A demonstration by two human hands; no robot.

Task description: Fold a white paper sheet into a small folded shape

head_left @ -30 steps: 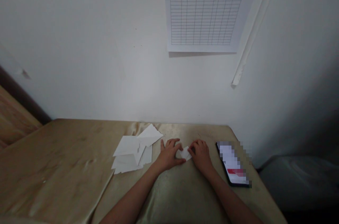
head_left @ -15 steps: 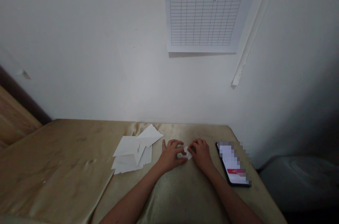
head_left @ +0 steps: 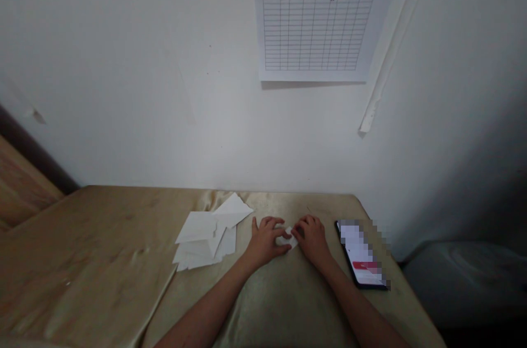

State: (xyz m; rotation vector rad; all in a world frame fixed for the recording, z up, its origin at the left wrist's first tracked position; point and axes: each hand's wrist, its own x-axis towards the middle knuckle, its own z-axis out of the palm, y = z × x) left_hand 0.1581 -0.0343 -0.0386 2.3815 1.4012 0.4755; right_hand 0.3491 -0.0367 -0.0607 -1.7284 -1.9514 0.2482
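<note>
A small piece of white paper [head_left: 292, 242] lies on the tabletop between my two hands. My left hand [head_left: 267, 239] rests at its left side, fingers curved and spread, with fingertips at the paper's edge. From the right, my right hand [head_left: 310, 235] has its fingers bent together and pressed on the paper's right part; its fingertips partly cover it. To the left of my left hand lies a loose pile of white paper sheets [head_left: 201, 227], overlapping one another.
A phone [head_left: 360, 254] with a lit screen lies right of my right hand, near the right edge of the cloth-covered table [head_left: 102, 249]. Behind it, a printed grid sheet [head_left: 313, 29] hangs on the wall. A dark rounded object [head_left: 465, 276] stands beyond the right edge.
</note>
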